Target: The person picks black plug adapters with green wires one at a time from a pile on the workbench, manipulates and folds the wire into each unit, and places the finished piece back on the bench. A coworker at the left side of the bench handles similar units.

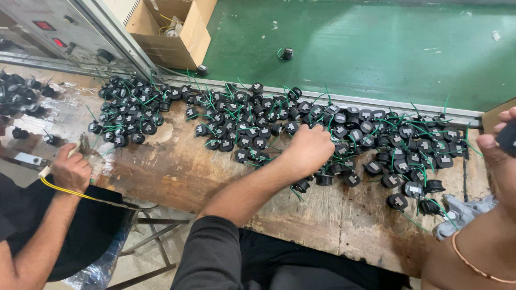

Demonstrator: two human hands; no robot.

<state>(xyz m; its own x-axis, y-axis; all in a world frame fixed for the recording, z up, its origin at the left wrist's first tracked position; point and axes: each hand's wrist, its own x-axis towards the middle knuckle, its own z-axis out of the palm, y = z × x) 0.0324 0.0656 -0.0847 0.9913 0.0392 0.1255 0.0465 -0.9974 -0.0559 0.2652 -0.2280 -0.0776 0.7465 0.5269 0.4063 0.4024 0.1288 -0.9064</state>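
The left hand (309, 147) is closed into the pile of black round parts (258, 126); the right hand (497, 145) pinches 1 part (508, 137). Most lie unpicked.

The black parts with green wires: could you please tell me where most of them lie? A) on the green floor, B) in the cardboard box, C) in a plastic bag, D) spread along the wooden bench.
D: the black parts are spread in a wide band along the wooden bench, where a fist rests among them; only a couple lie on the green floor.
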